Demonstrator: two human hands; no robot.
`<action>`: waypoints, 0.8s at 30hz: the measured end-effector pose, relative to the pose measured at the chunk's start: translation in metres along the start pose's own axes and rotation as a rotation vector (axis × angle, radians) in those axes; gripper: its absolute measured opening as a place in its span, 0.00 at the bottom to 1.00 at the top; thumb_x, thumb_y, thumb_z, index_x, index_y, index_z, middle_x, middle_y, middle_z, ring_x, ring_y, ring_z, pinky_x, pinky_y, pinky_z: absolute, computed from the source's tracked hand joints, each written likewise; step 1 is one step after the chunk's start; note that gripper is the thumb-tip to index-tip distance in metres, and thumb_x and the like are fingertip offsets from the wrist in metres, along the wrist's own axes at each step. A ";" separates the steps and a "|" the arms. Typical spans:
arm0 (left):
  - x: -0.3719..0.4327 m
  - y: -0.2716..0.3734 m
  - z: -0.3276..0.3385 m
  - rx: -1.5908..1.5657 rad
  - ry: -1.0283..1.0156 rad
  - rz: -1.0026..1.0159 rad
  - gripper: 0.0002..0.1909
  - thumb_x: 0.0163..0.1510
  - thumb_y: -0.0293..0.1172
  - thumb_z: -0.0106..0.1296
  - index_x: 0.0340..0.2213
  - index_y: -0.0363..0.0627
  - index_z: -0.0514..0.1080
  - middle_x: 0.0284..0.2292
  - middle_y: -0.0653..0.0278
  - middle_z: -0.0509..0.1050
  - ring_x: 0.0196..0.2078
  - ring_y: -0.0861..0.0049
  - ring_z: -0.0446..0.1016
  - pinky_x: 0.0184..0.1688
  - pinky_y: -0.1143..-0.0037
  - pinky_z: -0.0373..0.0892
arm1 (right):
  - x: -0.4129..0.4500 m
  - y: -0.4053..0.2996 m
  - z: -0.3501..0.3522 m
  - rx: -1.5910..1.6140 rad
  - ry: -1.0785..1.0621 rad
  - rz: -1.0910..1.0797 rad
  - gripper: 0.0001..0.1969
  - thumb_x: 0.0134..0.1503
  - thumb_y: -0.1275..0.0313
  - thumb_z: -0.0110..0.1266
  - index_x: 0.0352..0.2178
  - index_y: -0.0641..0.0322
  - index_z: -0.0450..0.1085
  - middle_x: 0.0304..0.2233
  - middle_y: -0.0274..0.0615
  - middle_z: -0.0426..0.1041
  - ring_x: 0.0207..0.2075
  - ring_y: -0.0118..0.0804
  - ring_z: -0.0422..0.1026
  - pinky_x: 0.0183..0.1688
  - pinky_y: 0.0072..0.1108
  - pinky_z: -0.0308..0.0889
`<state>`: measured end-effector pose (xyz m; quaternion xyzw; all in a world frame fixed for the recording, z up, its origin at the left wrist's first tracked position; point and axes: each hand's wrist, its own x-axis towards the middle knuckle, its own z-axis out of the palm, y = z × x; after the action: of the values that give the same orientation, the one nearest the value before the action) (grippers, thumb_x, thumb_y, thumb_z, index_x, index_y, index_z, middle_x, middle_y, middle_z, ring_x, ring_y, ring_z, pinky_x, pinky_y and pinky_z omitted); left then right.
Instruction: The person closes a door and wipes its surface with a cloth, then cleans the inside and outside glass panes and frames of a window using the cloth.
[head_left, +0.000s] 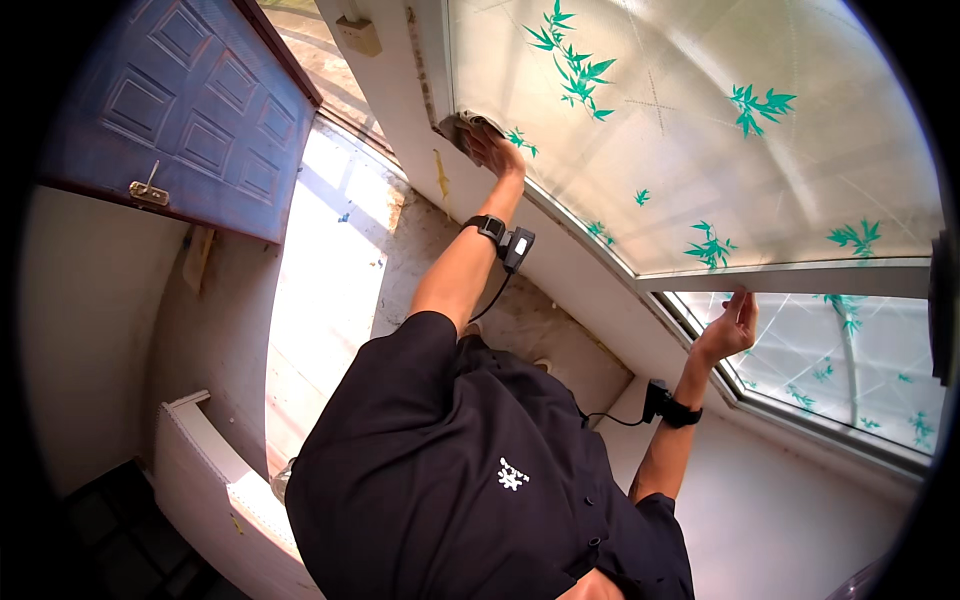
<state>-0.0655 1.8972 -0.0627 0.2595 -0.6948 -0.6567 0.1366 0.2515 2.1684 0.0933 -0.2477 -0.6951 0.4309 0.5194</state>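
My left hand (492, 151) presses a folded greyish cloth (480, 118) into the lower left corner of a window pane, against the pale frame. The frosted window glass (675, 165) bears green bamboo-leaf patterns. At the right, my right hand (729, 327) has its fingertips raised to the underside of the window's grey metal frame rail (795, 280); the contact point is partly hidden by the fingers. A second leaf-patterned pane (817, 367) shows behind and below that rail. Each wrist wears a black strap with a small cabled device.
A blue panelled door (202, 97) with a metal handle (148, 192) stands at upper left. Sunlit floor (322, 315) runs beside me. A pale curved-edged piece of furniture (217, 495) is at lower left. A socket box (358, 36) sits on the wall near the window.
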 end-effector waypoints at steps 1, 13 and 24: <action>-0.004 0.000 0.001 0.000 0.007 -0.001 0.41 0.70 0.61 0.22 0.73 0.49 0.38 0.74 0.56 0.38 0.76 0.57 0.38 0.74 0.56 0.35 | -0.001 -0.001 0.001 0.003 -0.007 0.000 0.11 0.64 0.74 0.61 0.46 0.69 0.79 0.38 0.35 0.81 0.34 0.21 0.73 0.31 0.17 0.64; -0.291 -0.031 0.054 0.069 -0.363 -0.098 0.41 0.69 0.51 0.34 0.71 0.40 0.37 0.70 0.39 0.38 0.70 0.41 0.41 0.71 0.51 0.39 | 0.003 -0.004 -0.001 -0.005 0.004 0.041 0.11 0.64 0.72 0.62 0.46 0.68 0.79 0.38 0.38 0.82 0.33 0.24 0.76 0.32 0.16 0.68; -0.103 -0.003 0.048 0.059 0.037 -0.084 0.37 0.71 0.55 0.24 0.72 0.47 0.43 0.73 0.47 0.44 0.73 0.50 0.48 0.73 0.57 0.45 | 0.004 0.003 -0.008 -0.077 0.017 -0.044 0.13 0.64 0.70 0.62 0.46 0.69 0.79 0.38 0.40 0.84 0.32 0.26 0.77 0.30 0.19 0.67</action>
<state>-0.0051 1.9931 -0.0544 0.3043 -0.6996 -0.6363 0.1141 0.2571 2.1755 0.0930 -0.2560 -0.7119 0.3901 0.5248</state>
